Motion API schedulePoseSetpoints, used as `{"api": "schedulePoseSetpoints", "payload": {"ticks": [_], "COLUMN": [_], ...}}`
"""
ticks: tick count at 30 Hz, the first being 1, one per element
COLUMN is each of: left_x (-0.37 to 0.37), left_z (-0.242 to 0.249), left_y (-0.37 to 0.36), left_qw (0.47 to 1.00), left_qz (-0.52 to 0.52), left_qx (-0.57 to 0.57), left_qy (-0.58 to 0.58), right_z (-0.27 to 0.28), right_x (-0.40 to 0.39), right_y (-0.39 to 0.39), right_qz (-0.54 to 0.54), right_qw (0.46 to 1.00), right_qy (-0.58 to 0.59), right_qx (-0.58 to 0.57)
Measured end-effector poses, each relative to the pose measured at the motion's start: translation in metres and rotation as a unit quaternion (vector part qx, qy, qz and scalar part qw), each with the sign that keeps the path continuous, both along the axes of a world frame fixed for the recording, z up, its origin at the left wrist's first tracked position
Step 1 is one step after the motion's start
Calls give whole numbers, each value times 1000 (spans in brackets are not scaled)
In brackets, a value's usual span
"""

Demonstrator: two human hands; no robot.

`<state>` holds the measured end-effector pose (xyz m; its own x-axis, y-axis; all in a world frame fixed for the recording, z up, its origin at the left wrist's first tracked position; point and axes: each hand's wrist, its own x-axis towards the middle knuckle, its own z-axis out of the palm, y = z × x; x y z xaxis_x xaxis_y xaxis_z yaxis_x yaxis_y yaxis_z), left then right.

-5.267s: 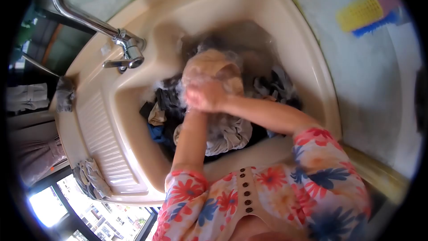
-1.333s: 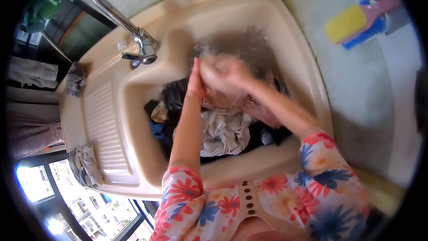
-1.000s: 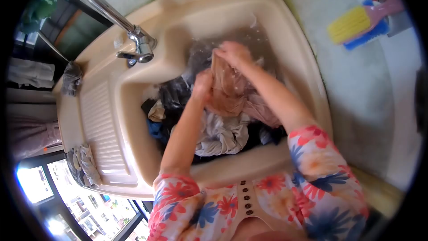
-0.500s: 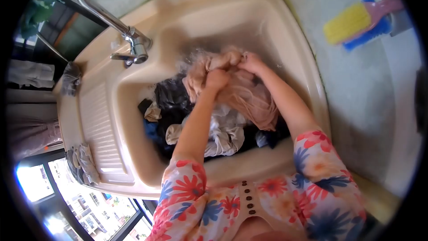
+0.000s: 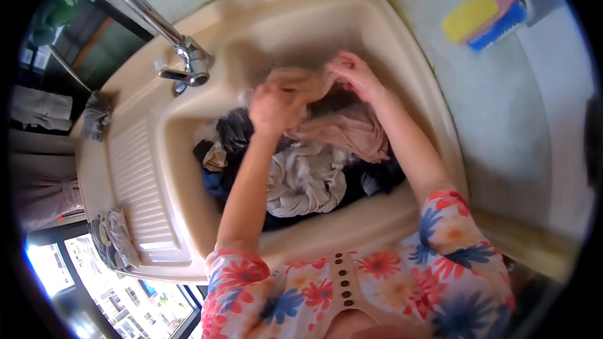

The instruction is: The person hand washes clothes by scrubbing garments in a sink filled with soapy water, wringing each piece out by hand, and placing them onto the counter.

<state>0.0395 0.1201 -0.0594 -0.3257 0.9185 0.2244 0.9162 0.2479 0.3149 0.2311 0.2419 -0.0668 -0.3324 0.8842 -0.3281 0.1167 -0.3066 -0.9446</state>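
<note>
A wet pinkish-brown cloth (image 5: 348, 133) lies partly bunched over other laundry in the beige sink (image 5: 314, 22). My left hand (image 5: 274, 108) is closed round its upper left part, somewhat blurred. At the upper right end of the same cloth, my right hand (image 5: 355, 74) pinches the fabric between thumb and fingers. Between the hands the cloth is stretched in a twisted band. Below it sits a pale grey garment (image 5: 306, 181), with dark clothes (image 5: 233, 132) around it.
A chrome faucet (image 5: 193, 63) stands at the sink's upper left, beside a ribbed drainboard (image 5: 143, 191). Small grey cloths (image 5: 97, 115) hang over the left edge. A yellow and blue brush (image 5: 480, 17) is at the upper right.
My left hand has moved left and my right hand slightly up, so they are farther apart. The cloth between them is drawn out, and more of the pale garment shows.
</note>
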Motion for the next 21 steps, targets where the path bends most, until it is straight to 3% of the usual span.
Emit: {"api": "schedulePoseSetpoints", "payload": {"ticks": [1, 3, 5, 7, 8, 11, 13, 14, 17, 18, 21], "left_x": [9, 7, 0, -21, -28, -52, -51, -53, -71, -86, -122], "left_z": [-17, -56, -69, -67, -72, -60, -23, 4, 107, 137, 247], "left_y": [1, 13, 17, 14, 10, -3, -15, -22, -45, -48, -66], "left_qw": [999, 994, 970, 929, 870, 782, 833, 850, 877, 861, 871], "left_qz": [-27, 12, 19, -3, 17, 12, -3, -17, -80, -57, -103], "left_qx": [2, -43, -91, -130, -84, -79, -37, -21, 96, 140, 272], "left_qy": [21, -98, -224, -346, -486, -618, -552, -526, -463, -485, -397], "right_z": [-5, -39, -58, -101, -113, -8, -11, -5, 106, 136, 242], "right_x": [-6, -16, -19, -2, 2, 5, 2, 2, -13, -15, -32], "right_y": [-6, -1, -11, 0, 2, -24, -10, -4, -24, -22, -32], "right_qz": [16, 49, 45, 125, 164, 166, 42, 31, -8, 16, -72], "right_qw": [998, 991, 924, 893, 872, 850, 959, 983, 994, 985, 949], "right_qy": [-8, -3, -277, -371, -414, -476, -256, -153, 45, 32, 140], "right_qx": [57, 127, 260, 221, 201, 149, 112, 92, 103, 166, 273]}}
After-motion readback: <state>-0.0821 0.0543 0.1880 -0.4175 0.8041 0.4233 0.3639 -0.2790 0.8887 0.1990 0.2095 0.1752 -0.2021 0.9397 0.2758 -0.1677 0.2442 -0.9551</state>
